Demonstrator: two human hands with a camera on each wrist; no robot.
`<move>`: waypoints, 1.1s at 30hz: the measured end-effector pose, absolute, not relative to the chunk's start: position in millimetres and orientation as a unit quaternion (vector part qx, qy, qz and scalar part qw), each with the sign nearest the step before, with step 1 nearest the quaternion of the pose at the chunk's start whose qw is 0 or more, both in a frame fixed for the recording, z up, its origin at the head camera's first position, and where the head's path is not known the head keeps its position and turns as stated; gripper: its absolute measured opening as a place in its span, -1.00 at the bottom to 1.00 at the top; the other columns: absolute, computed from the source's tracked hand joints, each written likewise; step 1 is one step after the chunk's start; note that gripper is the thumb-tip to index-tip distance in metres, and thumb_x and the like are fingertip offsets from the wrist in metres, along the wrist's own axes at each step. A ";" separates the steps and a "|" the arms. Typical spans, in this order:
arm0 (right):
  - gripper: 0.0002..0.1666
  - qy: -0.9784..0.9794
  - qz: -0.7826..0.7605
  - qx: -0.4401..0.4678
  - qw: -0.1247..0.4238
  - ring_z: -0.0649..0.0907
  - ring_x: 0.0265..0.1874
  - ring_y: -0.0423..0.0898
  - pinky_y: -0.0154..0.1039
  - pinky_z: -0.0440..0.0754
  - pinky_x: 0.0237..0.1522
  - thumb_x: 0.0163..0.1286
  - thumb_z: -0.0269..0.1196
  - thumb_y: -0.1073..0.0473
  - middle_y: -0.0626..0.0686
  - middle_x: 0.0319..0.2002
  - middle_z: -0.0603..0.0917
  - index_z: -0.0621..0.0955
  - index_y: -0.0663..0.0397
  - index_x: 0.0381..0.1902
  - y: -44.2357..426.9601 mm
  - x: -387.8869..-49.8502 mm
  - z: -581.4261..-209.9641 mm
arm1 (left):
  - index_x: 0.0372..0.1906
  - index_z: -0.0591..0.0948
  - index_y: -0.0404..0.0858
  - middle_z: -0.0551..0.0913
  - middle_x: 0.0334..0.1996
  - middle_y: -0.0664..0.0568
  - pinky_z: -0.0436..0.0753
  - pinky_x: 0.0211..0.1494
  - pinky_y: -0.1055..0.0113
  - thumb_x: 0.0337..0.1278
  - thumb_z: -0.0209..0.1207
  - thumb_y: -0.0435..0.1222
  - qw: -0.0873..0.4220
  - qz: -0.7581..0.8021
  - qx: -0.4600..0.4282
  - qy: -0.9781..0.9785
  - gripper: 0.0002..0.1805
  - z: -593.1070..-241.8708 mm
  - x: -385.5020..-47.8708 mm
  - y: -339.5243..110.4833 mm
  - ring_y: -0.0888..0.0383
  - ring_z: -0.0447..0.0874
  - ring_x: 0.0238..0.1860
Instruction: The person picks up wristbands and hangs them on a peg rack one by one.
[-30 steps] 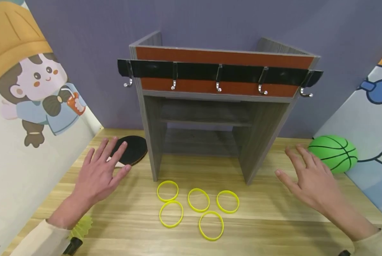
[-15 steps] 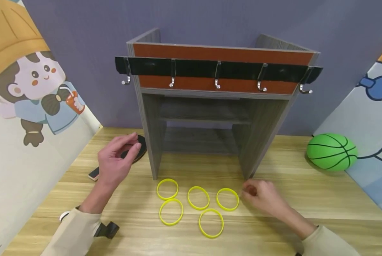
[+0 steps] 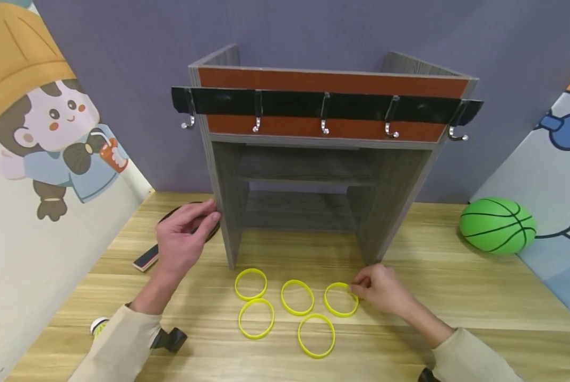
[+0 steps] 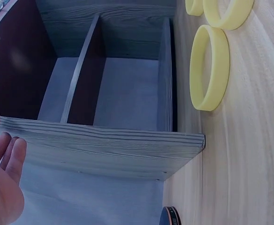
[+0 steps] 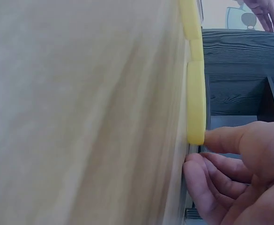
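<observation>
Wood-grain table (image 3: 385, 353), purple wall (image 3: 313, 32); round yellow ring (image 5: 196, 103) lies flat, right hand (image 3: 382, 289) touching it, grip unclear; left hand (image 3: 182, 241) loose-fingered.

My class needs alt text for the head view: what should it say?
A person's right hand touches the rightmost of five yellow rings on a pale wooden surface. The left hand is beside the left side of a grey wooden stand, whose reddish front carries a black strip with five silver hooks. A black bat lies left, a black-lined green ball right.
</observation>
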State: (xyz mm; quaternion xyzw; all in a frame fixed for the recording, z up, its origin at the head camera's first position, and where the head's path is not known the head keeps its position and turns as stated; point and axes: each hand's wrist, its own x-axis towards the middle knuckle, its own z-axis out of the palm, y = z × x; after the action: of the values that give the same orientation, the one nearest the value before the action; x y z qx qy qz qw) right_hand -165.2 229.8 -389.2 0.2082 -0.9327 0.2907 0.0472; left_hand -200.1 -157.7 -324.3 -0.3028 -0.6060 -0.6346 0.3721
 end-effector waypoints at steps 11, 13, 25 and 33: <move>-0.88 -0.913 0.354 0.199 0.035 0.51 -0.73 -0.27 -0.36 0.52 -0.76 0.19 0.25 0.42 -0.12 -0.65 0.54 0.61 0.15 -0.49 228.4 -165.4 -382.0 | -0.26 0.63 -0.65 0.69 -0.33 -0.21 0.65 -0.33 0.54 -0.20 0.20 -0.82 0.375 -0.642 -0.291 -0.602 -0.73 -323.0 -201.5 -154.3 0.20 0.68 -0.34; -0.91 -0.900 0.389 0.195 0.031 0.54 -0.74 -0.18 -0.31 0.55 -0.79 0.21 0.24 0.43 -0.06 -0.65 0.55 0.60 0.22 -0.47 230.3 -164.7 -376.8 | -0.27 0.64 -0.64 0.69 -0.35 -0.21 0.65 -0.33 0.53 -0.19 0.21 -0.81 0.374 -0.646 -0.290 -0.599 -0.74 -322.5 -201.7 -153.7 0.20 0.68 -0.36; -0.91 -0.770 0.614 0.171 0.000 0.70 -0.48 0.05 -0.09 0.72 -0.45 0.26 0.19 0.50 0.26 -0.43 0.66 0.53 0.55 -0.33 232.3 -157.7 -336.2 | -0.29 0.65 -0.63 0.68 -0.39 -0.24 0.66 -0.40 0.50 -0.18 0.25 -0.77 0.380 -0.654 -0.283 -0.590 -0.77 -322.9 -204.3 -154.5 0.19 0.69 -0.45; -0.89 -0.646 0.733 0.211 -0.010 0.72 -0.40 0.02 -0.11 0.71 -0.32 0.30 0.17 0.51 0.17 -0.35 0.69 0.62 0.30 -0.32 217.6 -151.4 -308.9 | -0.29 0.65 -0.63 0.68 -0.40 -0.23 0.65 -0.41 0.52 -0.17 0.25 -0.76 0.381 -0.653 -0.279 -0.593 -0.78 -322.4 -205.1 -153.9 0.20 0.68 -0.45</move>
State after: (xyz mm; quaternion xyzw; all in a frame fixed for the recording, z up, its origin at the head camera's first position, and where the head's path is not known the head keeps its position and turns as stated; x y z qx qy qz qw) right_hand -151.4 217.6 -308.9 0.2111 -0.6463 0.7332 -0.0096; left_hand -205.1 -153.9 -322.4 -0.2792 -0.5926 -0.6526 0.3807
